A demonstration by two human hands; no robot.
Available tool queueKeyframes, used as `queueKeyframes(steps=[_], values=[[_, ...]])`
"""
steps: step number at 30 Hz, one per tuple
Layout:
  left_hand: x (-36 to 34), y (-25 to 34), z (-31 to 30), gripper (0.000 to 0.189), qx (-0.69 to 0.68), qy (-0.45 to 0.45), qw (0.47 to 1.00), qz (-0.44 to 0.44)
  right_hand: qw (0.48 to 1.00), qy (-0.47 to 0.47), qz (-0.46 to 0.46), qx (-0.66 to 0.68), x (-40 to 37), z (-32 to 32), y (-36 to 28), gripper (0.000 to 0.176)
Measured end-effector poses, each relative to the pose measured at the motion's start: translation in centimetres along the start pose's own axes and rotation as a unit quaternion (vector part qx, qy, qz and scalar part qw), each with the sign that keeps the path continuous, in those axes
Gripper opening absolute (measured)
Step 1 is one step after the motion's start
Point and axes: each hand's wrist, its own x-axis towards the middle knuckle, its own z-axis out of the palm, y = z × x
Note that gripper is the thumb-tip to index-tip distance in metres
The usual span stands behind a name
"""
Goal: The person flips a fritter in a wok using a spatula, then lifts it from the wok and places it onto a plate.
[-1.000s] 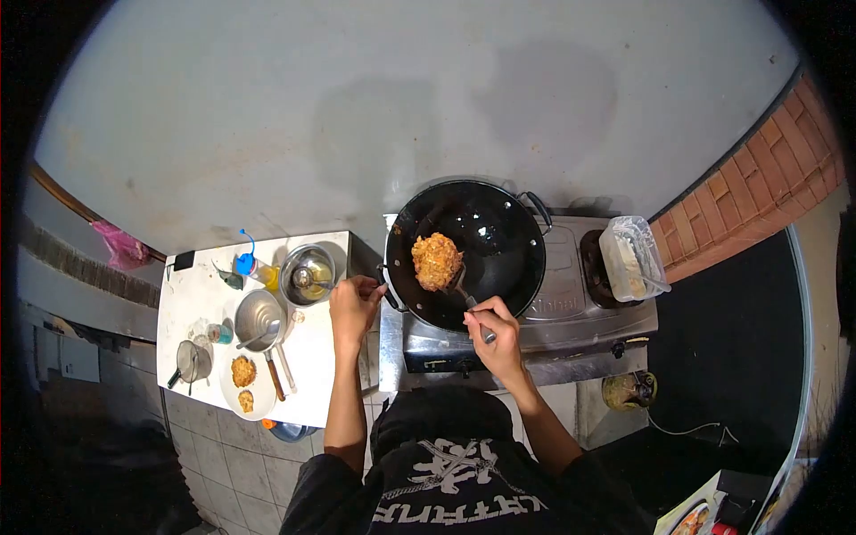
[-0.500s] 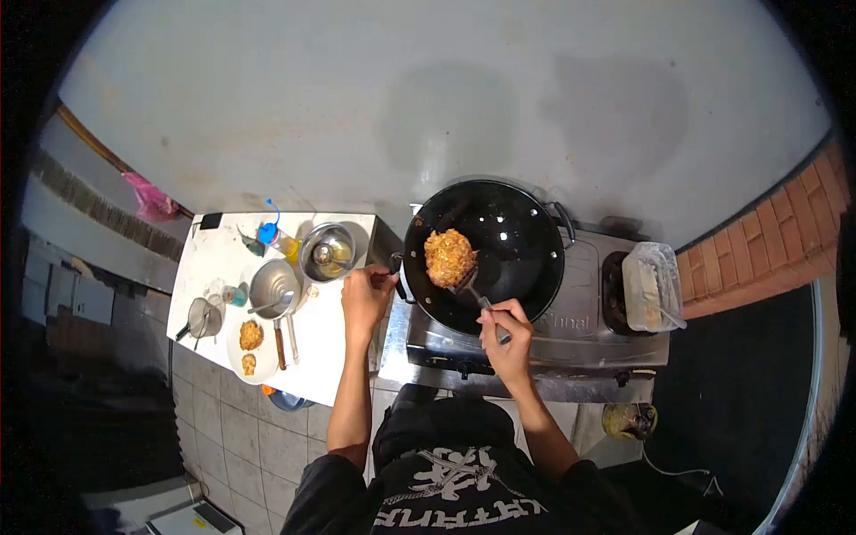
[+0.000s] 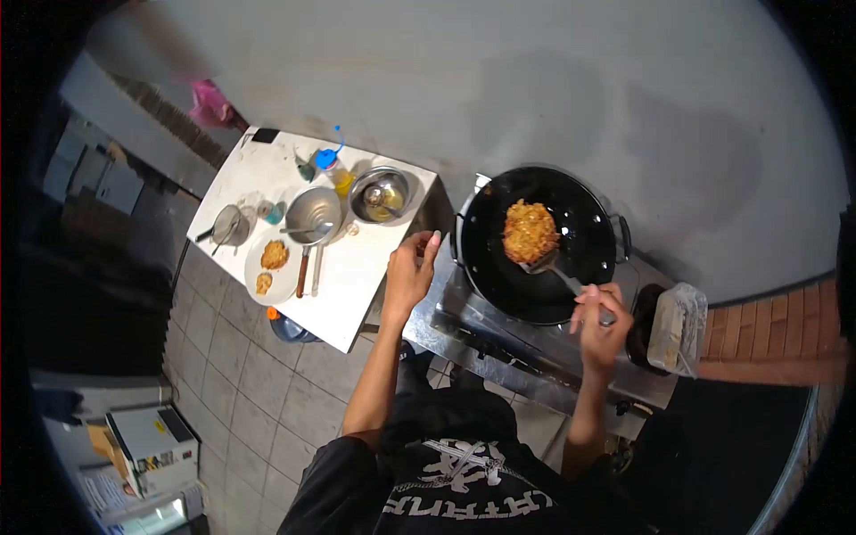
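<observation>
A black wok [image 3: 584,267] sits on a steel gas stove [image 3: 486,334]. Inside it a golden-brown fritter [image 3: 530,230] rests on the blade of a metal spatula [image 3: 555,267]. My right hand [image 3: 599,321] grips the spatula's handle at the wok's near rim. My left hand [image 3: 408,275] hovers just left of the wok's side handle [image 3: 456,242], fingers stretched upward and holding nothing, over the gap between stove and table.
Left of the stove, a white table [image 3: 352,303] carries a plate [image 3: 283,283] with two fritters, a saucepan [image 3: 312,212], a metal bowl [image 3: 382,194], a strainer [image 3: 227,223] and a blue-capped bottle [image 3: 332,168]. A plastic container [image 3: 676,325] covers the right burner. Brick wall [image 3: 776,343] at right.
My left hand has come off the wok's side handle and opened. My view has swung, shifting table and stove up and right. The fritter stays on the spatula.
</observation>
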Motion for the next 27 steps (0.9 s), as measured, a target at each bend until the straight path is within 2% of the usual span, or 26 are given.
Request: queueKeyframes(steps=[2,4,5,6,8,9,11,12,13,14,16,20,24,27], values=[[-0.8,-0.7,-1.2,0.042,-0.013,0.009,1.0,-0.009,0.997,-0.018,-0.074,-0.025,1.3,-0.9,0.4,0.025],[-1.7,-1.7,-2.6,0.042,-0.01,0.027,1.0,-0.011,0.999,0.012,0.029,0.026,1.9,0.4,-3.8,0.027],[-2.2,-1.8,-3.7,0.042,-0.024,0.018,0.999,-0.036,0.999,-0.009,-0.033,-0.017,2.5,0.3,-3.4,0.029],[-2.7,-2.2,-4.8,0.042,-0.039,0.009,0.997,-0.061,0.999,-0.017,-0.036,-0.016,2.6,1.3,-4.5,0.029],[-3.5,-4.8,-6.5,0.042,-0.03,0.046,0.997,-0.055,0.997,-0.028,-0.067,0.026,2.9,3.8,-7.6,0.029],[-3.9,-5.5,-7.8,0.043,-0.032,0.054,0.995,-0.08,0.994,-0.03,-0.091,0.043,2.9,5.3,-8.2,0.027],[-5.0,-7.6,-10.3,0.044,-0.029,0.084,0.99,-0.108,0.993,-0.054,-0.097,0.04,2.4,8.4,-9.8,0.027],[-5.6,-8.5,-12.1,0.05,-0.018,0.071,0.991,-0.113,0.992,-0.069,-0.099,0.033,2.2,10.2,-10.5,0.026],[-6.2,-9.4,-13.7,0.05,-0.017,0.087,0.988,-0.125,0.993,-0.082,-0.067,0.05,1.7,12.2,-11.0,0.026],[-6.8,-10.5,-15.1,0.05,-0.017,0.102,0.985,-0.136,0.994,-0.097,-0.043,0.04,1.3,14.2,-10.9,0.025],[-8.1,-11.9,-18.2,0.049,-0.003,0.127,0.979,-0.16,0.981,-0.145,-0.043,0.121,0.2,18.9,-10.0,0.026],[-10.2,-15.8,-23.2,0.049,-0.012,0.172,0.967,-0.185,0.948,-0.231,0.018,0.217,-2.7,28.8,-6.8,0.024],[-12.1,-18.1,-26.8,0.049,-0.024,0.191,0.955,-0.226,0.931,-0.272,0.027,0.24,-6.8,38.1,-2.9,0.024],[-13.5,-20.6,-28.3,0.049,-0.034,0.204,0.951,-0.229,0.931,-0.3,0.017,0.207,-9.3,43.3,-0.5,0.025]])
